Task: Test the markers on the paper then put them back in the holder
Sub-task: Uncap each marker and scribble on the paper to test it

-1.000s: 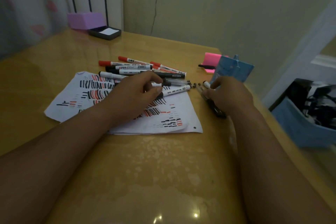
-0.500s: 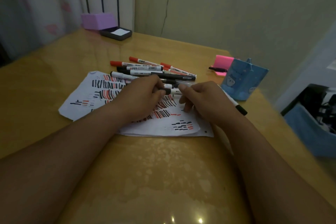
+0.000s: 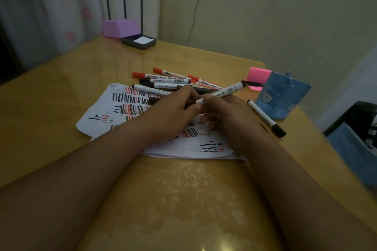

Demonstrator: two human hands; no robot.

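Marker (image 3: pixel 224 92), white-barrelled with black far end, gripped by right hand (image 3: pixel 230 117); left hand (image 3: pixel 173 112) pinches its near end. Under both hands: white paper sheet (image 3: pixel 98 117) streaked black and red. Blue box-shaped holder (image 3: pixel 283 96) right of right hand.

The markers (image 3: pixel 173 81) piled at twelve o'clock from the paper (image 3: pixel 98 120) carry dark print along their white barrels. One shows a barcode-like block, but I cannot read a word of it in this dim light. My held marker (image 3: pixel 226 92), pointing to one o'clock, bears small dark lettering, just as illegible.
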